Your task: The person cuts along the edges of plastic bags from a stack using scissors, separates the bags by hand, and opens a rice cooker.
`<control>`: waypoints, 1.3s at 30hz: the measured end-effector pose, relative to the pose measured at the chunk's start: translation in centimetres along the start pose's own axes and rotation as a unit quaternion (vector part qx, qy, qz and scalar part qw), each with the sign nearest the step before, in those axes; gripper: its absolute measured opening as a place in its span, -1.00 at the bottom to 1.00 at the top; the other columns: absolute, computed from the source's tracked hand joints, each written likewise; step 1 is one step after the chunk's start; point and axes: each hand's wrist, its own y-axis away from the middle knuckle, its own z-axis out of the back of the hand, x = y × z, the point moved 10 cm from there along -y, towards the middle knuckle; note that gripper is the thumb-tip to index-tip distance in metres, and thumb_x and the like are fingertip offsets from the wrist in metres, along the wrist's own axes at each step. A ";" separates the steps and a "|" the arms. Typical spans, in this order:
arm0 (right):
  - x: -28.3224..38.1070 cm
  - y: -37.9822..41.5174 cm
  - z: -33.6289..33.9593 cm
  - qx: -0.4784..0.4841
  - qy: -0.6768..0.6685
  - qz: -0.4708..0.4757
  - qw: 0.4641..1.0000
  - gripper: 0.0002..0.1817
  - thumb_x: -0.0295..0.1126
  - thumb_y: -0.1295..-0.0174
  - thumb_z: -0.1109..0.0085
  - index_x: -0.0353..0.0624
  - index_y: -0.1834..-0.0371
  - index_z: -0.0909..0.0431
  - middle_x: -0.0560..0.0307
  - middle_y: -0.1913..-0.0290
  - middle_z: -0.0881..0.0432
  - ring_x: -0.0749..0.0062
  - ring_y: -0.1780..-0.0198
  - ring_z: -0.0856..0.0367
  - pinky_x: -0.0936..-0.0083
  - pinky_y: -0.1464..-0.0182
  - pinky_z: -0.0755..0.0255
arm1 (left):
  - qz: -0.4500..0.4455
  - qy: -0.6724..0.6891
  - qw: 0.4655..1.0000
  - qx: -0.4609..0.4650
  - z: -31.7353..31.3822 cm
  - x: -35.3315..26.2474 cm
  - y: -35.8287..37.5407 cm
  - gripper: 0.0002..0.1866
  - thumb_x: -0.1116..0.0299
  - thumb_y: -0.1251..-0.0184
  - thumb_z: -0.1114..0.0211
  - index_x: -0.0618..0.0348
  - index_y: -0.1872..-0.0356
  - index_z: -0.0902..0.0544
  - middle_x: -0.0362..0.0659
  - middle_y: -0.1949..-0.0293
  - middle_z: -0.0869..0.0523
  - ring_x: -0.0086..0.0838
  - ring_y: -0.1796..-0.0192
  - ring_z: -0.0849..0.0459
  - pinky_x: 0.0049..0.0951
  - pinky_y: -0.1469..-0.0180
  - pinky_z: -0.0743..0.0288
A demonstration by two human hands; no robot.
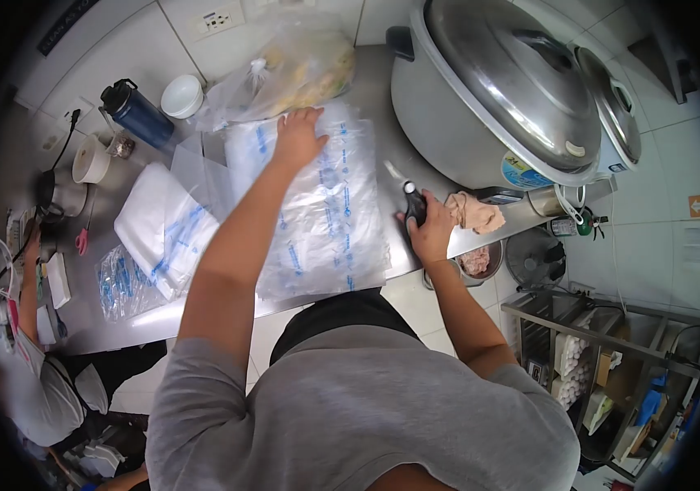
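Note:
My left hand [299, 141] lies flat with its fingers apart on the upper part of a stack of clear plastic bags [317, 221] with blue print. My right hand [432, 233] is closed around a black-handled knife [412, 203], just right of the stack. Its pale, blurred tip points up and left, above the steel table. Close to the right hand, a crumpled tan cloth [475, 213] lies near the table's edge. Left of the stack lie a folded white plastic sheet [162, 225] and more crinkled clear packaging [125, 282].
A large lidded pot [464, 106] fills the back right. Behind the stack sits a tied clear bag of food [305, 69]. A blue bottle [137, 114], white bowl [181, 96] and red-handled scissors [82, 240] are at left, where another person [47, 393] stands. Shelving [612, 360] is lower right.

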 end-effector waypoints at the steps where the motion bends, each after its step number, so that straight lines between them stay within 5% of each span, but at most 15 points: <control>1: 0.6 0.2 0.0 0.000 0.010 0.009 1.000 -0.28 -0.18 0.04 -0.45 -0.14 -0.23 -0.42 -0.04 0.11 -0.57 0.03 0.02 -0.50 0.13 -0.08 -0.28 | 0.012 -0.035 0.999 0.037 -1.0 1.2 -0.9 -0.47 0.23 -0.05 -0.44 0.07 -0.11 -0.61 -0.01 -0.09 -0.62 -0.11 -0.23 -0.50 -0.05 -0.28 -0.29; 5: -0.5 1.0 -0.7 0.009 0.010 0.011 1.000 -0.26 -0.14 0.01 -0.41 -0.14 -0.27 -0.39 -0.03 0.08 -0.53 0.01 -0.04 -0.44 0.10 -0.11 -0.22 | -0.002 -0.034 0.981 0.189 -4.7 3.7 -2.0 -0.63 0.25 0.08 -0.50 0.07 0.18 -0.71 -0.04 0.17 -0.70 -0.09 -0.02 -0.61 -0.11 -0.08 -0.45; 8: 0.0 0.3 -0.9 0.029 -0.018 -0.010 0.999 -0.29 -0.14 -0.02 -0.40 -0.29 -0.21 -0.42 -0.13 0.07 -0.56 -0.06 0.00 -0.48 0.07 -0.08 -0.27 | -0.107 0.007 0.987 0.120 -2.2 0.9 -0.4 -0.85 0.33 0.04 -0.44 0.14 0.49 -0.66 0.01 0.36 -0.68 -0.03 0.18 -0.63 -0.11 0.07 -0.48; 9: 0.2 0.2 -0.8 0.032 -0.007 -0.008 0.999 -0.27 -0.12 0.00 -0.42 -0.28 -0.21 -0.42 -0.13 0.05 -0.57 -0.06 0.00 -0.48 0.08 -0.08 -0.28 | -0.120 0.049 0.989 0.074 0.4 -0.2 1.1 -0.86 0.35 -0.05 -0.40 0.17 0.44 -0.65 0.02 0.38 -0.68 -0.04 0.21 -0.64 -0.10 0.12 -0.49; 11: 0.2 0.6 -0.6 -0.013 0.003 0.021 1.000 -0.26 -0.12 0.01 -0.44 -0.17 -0.24 -0.42 -0.10 0.04 -0.57 -0.06 -0.03 -0.47 0.09 -0.12 -0.26 | -0.004 0.090 0.990 0.108 3.3 -0.3 4.1 -0.84 0.36 -0.13 -0.38 0.19 0.33 -0.63 0.02 0.41 -0.69 -0.03 0.27 -0.66 -0.10 0.19 -0.50; 14: 0.3 0.4 -0.6 0.007 0.000 0.009 1.000 -0.27 -0.19 0.02 -0.45 -0.15 -0.26 -0.41 -0.09 0.04 -0.56 -0.06 -0.05 -0.46 0.09 -0.13 -0.26 | 0.085 0.139 0.987 0.010 8.4 2.5 8.4 -0.85 0.39 -0.22 -0.33 0.19 0.24 -0.60 0.04 0.40 -0.69 0.01 0.32 -0.66 -0.14 0.23 -0.51; 15: 0.5 0.4 -0.7 0.009 -0.002 0.009 1.000 -0.27 -0.21 0.02 -0.44 -0.15 -0.26 -0.40 -0.09 0.04 -0.56 -0.06 -0.05 -0.46 0.09 -0.13 -0.27 | 0.078 0.161 0.983 -0.041 10.4 3.4 9.6 -0.90 0.46 -0.25 -0.28 0.21 0.25 -0.59 -0.02 0.45 -0.70 -0.14 0.42 -0.67 -0.28 0.31 -0.53; 18: 0.5 0.4 -0.5 0.005 0.000 0.012 1.000 -0.27 -0.27 0.02 -0.44 -0.15 -0.28 -0.39 -0.10 0.02 -0.55 -0.06 -0.05 -0.45 0.10 -0.13 -0.27 | 0.272 0.370 0.875 0.152 10.0 6.3 14.2 -0.94 0.48 -0.28 -0.24 0.23 0.27 -0.59 -0.16 0.50 -0.66 -0.41 0.51 -0.63 -0.43 0.39 -0.48; 19: 0.6 0.4 -0.5 0.002 0.001 0.019 1.000 -0.27 -0.28 0.02 -0.44 -0.15 -0.28 -0.38 -0.10 0.01 -0.55 -0.06 -0.05 -0.45 0.10 -0.13 -0.27 | 0.263 0.422 0.846 0.193 10.1 4.5 15.3 -0.92 0.44 -0.32 -0.22 0.24 0.27 -0.59 -0.25 0.51 -0.60 -0.60 0.52 -0.56 -0.54 0.45 -0.42; 23: 0.5 0.6 -0.9 0.008 0.012 0.026 1.000 -0.25 -0.31 0.03 -0.45 -0.15 -0.30 -0.37 -0.13 -0.01 -0.54 -0.07 -0.05 -0.45 0.09 -0.11 -0.28 | 0.284 0.328 0.890 0.140 8.2 5.8 17.0 -0.88 0.40 -0.35 -0.25 0.23 0.22 -0.62 -0.17 0.44 -0.68 -0.52 0.44 -0.63 -0.51 0.34 -0.50; 26: 0.8 0.7 -0.7 0.003 0.017 0.029 0.999 -0.24 -0.29 0.04 -0.46 -0.15 -0.29 -0.37 -0.13 0.00 -0.55 -0.08 -0.05 -0.45 0.08 -0.10 -0.27 | 0.186 0.229 0.956 0.010 7.6 8.2 16.2 -0.88 0.42 -0.33 -0.27 0.23 0.19 -0.63 -0.11 0.36 -0.74 -0.42 0.32 -0.69 -0.46 0.19 -0.54; 29: 0.8 0.4 -0.5 -0.008 0.016 0.040 0.999 -0.24 -0.27 0.04 -0.46 -0.15 -0.28 -0.38 -0.13 0.02 -0.55 -0.08 -0.05 -0.45 0.07 -0.10 -0.27 | 0.251 0.171 0.950 -0.070 9.9 12.9 16.8 -0.87 0.44 -0.32 -0.28 0.23 0.18 -0.64 -0.06 0.29 -0.76 -0.34 0.22 -0.72 -0.42 0.09 -0.55; 35: 0.3 0.5 -0.6 -0.003 0.010 0.010 1.000 -0.27 -0.23 0.06 -0.44 -0.16 -0.25 -0.41 -0.08 0.03 -0.55 -0.06 -0.06 -0.44 0.08 -0.13 -0.24 | 0.172 0.164 0.969 0.067 7.2 13.0 13.1 -0.90 0.45 -0.31 -0.24 0.21 0.22 -0.64 -0.03 0.32 -0.74 -0.25 0.24 -0.72 -0.32 0.15 -0.54; 39: -0.3 0.6 -1.1 0.003 0.006 0.000 1.000 -0.25 -0.23 0.07 -0.44 -0.09 -0.27 -0.41 -0.05 0.02 -0.53 0.00 -0.06 -0.43 0.09 -0.12 -0.20 | 0.025 0.083 0.993 0.085 3.8 7.9 4.7 -0.87 0.36 -0.34 -0.19 0.16 0.23 -0.64 0.02 0.29 -0.72 -0.07 0.23 -0.69 -0.20 0.15 -0.51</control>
